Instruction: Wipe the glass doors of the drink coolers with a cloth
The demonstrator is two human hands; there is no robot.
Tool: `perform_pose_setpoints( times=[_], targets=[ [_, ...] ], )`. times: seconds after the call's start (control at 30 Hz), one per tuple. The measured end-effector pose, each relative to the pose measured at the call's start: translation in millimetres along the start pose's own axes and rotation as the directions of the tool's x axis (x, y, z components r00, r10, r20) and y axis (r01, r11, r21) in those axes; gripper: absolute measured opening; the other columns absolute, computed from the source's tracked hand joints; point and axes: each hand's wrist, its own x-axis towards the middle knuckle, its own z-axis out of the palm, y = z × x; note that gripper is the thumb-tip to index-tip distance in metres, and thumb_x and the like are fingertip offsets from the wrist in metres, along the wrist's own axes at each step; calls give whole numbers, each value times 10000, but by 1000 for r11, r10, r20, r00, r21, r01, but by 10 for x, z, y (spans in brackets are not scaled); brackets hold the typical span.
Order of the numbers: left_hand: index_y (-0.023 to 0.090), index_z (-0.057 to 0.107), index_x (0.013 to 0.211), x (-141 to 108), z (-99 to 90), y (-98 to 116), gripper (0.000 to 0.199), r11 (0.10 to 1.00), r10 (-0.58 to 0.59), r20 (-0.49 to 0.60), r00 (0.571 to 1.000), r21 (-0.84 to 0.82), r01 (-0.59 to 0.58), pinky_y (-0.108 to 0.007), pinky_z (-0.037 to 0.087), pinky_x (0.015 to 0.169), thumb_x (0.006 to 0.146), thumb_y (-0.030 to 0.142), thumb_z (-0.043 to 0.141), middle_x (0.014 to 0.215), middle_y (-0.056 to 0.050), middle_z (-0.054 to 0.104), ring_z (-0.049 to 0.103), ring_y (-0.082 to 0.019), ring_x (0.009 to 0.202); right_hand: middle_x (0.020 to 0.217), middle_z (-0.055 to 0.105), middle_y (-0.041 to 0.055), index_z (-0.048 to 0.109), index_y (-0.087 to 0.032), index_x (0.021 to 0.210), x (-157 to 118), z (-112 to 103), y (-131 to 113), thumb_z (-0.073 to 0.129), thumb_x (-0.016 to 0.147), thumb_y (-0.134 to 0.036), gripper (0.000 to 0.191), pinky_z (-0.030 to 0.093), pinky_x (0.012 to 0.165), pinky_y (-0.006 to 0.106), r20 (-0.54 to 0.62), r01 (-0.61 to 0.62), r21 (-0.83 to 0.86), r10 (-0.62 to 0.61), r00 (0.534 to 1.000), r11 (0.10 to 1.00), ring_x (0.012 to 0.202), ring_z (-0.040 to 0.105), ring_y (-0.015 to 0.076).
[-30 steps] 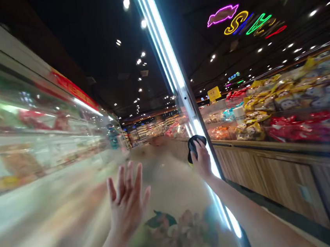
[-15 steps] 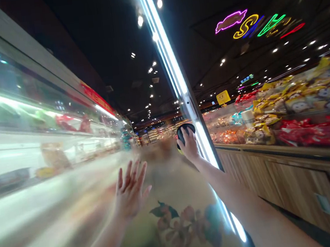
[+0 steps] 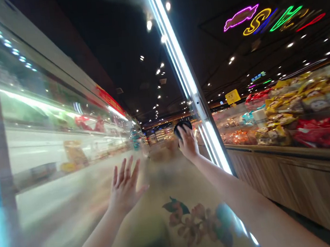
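My right hand [image 3: 188, 142] is wrapped over a black rounded object [image 3: 178, 129], beside the bright light strip [image 3: 188, 78] that edges a clear panel. Its kind does not show. Farther left and a little lower, my left hand [image 3: 127, 188] is open, fingers spread and palm forward, and grasps nothing. It appears to lie flat near or on the panel; contact cannot be made out. A hazy floral pattern [image 3: 199, 224] shows in the panel below my hands.
Lit refrigerated shelves [image 3: 45, 132] with packaged goods run along the left, blurred. On the right, a wooden counter [image 3: 276, 170] carries heaps of wrapped snacks [image 3: 310, 100] and a yellow price sign [image 3: 232, 97]. Neon signs [image 3: 242, 17] hang above.
The scene has shifted rightward in view, and another light strip now shows at the far left. My right hand has moved left relative to the panel's edge, still on the black object. My left hand stays spread.
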Motion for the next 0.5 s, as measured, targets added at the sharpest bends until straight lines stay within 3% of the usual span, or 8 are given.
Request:
perform_pose_setpoints(
  times=[0.1, 0.17, 0.2, 0.27, 0.33, 0.37, 0.43, 0.5],
  targets=[
    [278, 144, 1632, -17, 38, -7, 1059, 1000, -6, -2, 1000, 0, 6, -525, 61, 1285, 804, 629, 703, 1699, -97, 201, 186, -345, 1562, 1594, 417, 53, 458, -316, 1516, -354, -41, -121, 550, 899, -187, 637, 287, 1236, 487, 168, 334, 35, -335, 927, 942, 1444, 388, 258],
    [290, 142, 1631, -44, 44, -6, 1049, 1000, -3, 3, 1000, -5, 3, -519, 54, 1286, 809, 631, 699, 1701, -86, 197, 183, -339, 1563, 1578, 445, 31, 480, -350, 1496, -550, -119, 50, 564, 902, -196, 619, 228, 1257, 517, 214, 391, 27, -388, 897, 920, 1437, 401, 254],
    [294, 140, 1631, -59, 43, -6, 1040, 1000, -2, 7, 1000, -7, 2, -513, 51, 1287, 816, 626, 695, 1701, -82, 198, 182, -334, 1564, 1568, 457, 38, 499, -345, 1481, -579, -153, 174, 552, 911, -205, 589, 229, 1252, 539, 194, 342, 6, -336, 922, 940, 1429, 411, 263],
    [292, 140, 1630, -85, 34, -5, 1028, 1000, -6, 20, 1000, -7, 6, -502, 42, 1288, 825, 610, 694, 1697, -79, 210, 178, -325, 1566, 1551, 462, 98, 528, -268, 1459, -483, -177, 390, 486, 943, -226, 519, 315, 1203, 556, 54, 86, -26, -84, 995, 996, 1415, 422, 291],
    [278, 151, 1630, -101, 28, 1, 1029, 1000, -18, 34, 999, -6, 18, -489, 36, 1289, 823, 599, 702, 1690, -84, 230, 176, -316, 1567, 1537, 451, 168, 514, -177, 1461, -259, -128, 435, 428, 961, -242, 511, 389, 1146, 556, -84, -171, -4, 170, 982, 985, 1406, 425, 317],
    [270, 162, 1629, -105, 27, 7, 1030, 1000, -25, 39, 999, -6, 25, -483, 31, 1289, 820, 597, 708, 1686, -88, 241, 175, -312, 1567, 1535, 446, 186, 503, -153, 1466, -145, -82, 368, 414, 968, -251, 515, 402, 1134, 552, -113, -226, 11, 226, 968, 974, 1409, 419, 323],
    [256, 192, 1625, -106, 30, 26, 1029, 999, -35, 51, 998, -4, 35, -476, 19, 1290, 810, 596, 720, 1680, -94, 256, 168, -308, 1569, 1543, 439, 177, 487, -163, 1484, -5, 19, 85, 415, 985, -284, 518, 391, 1148, 537, -87, -164, 20, 165, 982, 986, 1423, 402, 316],
    [243, 219, 1621, -103, 35, 52, 1022, 999, -42, 62, 997, -2, 42, -477, 13, 1289, 804, 591, 727, 1677, -102, 260, 161, -311, 1570, 1562, 435, 131, 478, -220, 1501, -35, 86, -273, 440, 999, -316, 513, 358, 1182, 507, 8, 49, 20, -49, 999, 999, 1442, 380, 292]
  ],
)
